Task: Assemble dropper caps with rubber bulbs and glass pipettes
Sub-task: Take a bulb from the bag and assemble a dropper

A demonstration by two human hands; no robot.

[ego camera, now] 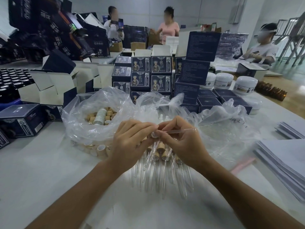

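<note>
Over the near middle of the white table (41,171), the left hand (130,142) and right hand (183,141) meet fingertip to fingertip. The left hand's curled fingers pinch a small white rubber bulb (154,134), while the right hand pinches a glass pipette (179,130) that lies level, its thin tip pointing right and its wide end at the bulb. Just below the hands lies a heap of finished droppers (162,164), their wood-coloured collars far and glass tubes pointing near. To the left, an open clear plastic bag (92,116) holds loose wood-coloured caps (107,115). Another crumpled clear bag (227,123) spreads to the right. Dark blue printed boxes (151,75) are stacked behind, white jars (237,83) stand far right, and paper sheets (283,156) lie at the right edge.
</note>
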